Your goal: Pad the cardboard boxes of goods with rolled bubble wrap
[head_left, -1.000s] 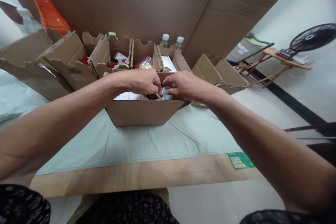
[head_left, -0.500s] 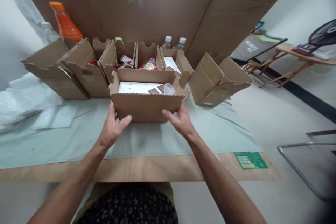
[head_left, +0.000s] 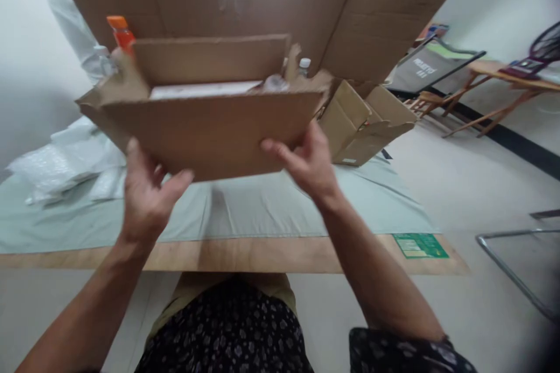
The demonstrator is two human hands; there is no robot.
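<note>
Pale green cloth (head_left: 245,210) lies beneath the cardboard box (head_left: 223,134), already loaded with a white carton (head_left: 201,90) and clear plastic (head_left: 275,84) but not yet set down, left hand (head_left: 147,198) and right hand (head_left: 310,166) firmly gripping its lower corners.

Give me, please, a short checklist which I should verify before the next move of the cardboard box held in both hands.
1. Left hand on the cardboard box: ok, it holds the left end.
2. Right hand on the box: ok, it holds the right end.
3. Box off the pale green cloth: ok, it appears raised above it.
4. Contents inside: ok, a white item and clear plastic show.
5. Top closed: not ok, it is open.
6. Support underneath: cannot tell, the underside is hidden.
</note>
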